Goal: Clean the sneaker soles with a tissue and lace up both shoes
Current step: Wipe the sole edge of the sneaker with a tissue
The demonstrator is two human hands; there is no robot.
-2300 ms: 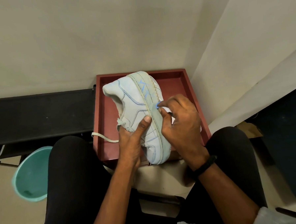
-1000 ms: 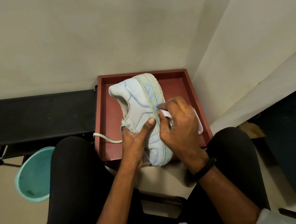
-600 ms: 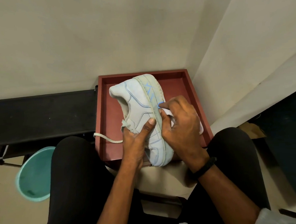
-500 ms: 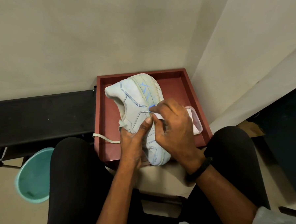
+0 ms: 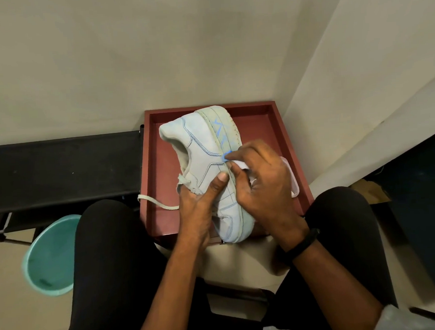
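Observation:
A pale white sneaker (image 5: 203,150) with blue stitching lies on its side over a red tray (image 5: 277,126), heel far, toe toward me, sole edge facing up and right. My left hand (image 5: 198,206) grips its upper near the lace holes, thumb pressed on the side. My right hand (image 5: 263,185) presses a small white tissue (image 5: 239,165) against the sole's edge near the middle. A loose lace (image 5: 155,202) trails left over the tray's rim. The second shoe is out of sight.
A clear plastic container (image 5: 292,178) sits in the tray behind my right hand. A black bench (image 5: 60,170) runs along the left, and a teal basin (image 5: 50,257) stands on the floor below it. My knees flank the tray. Walls close in behind and to the right.
My right hand with the tissue has shifted back and forth along the sole's edge. The sneaker has rocked slightly in my left hand's grip.

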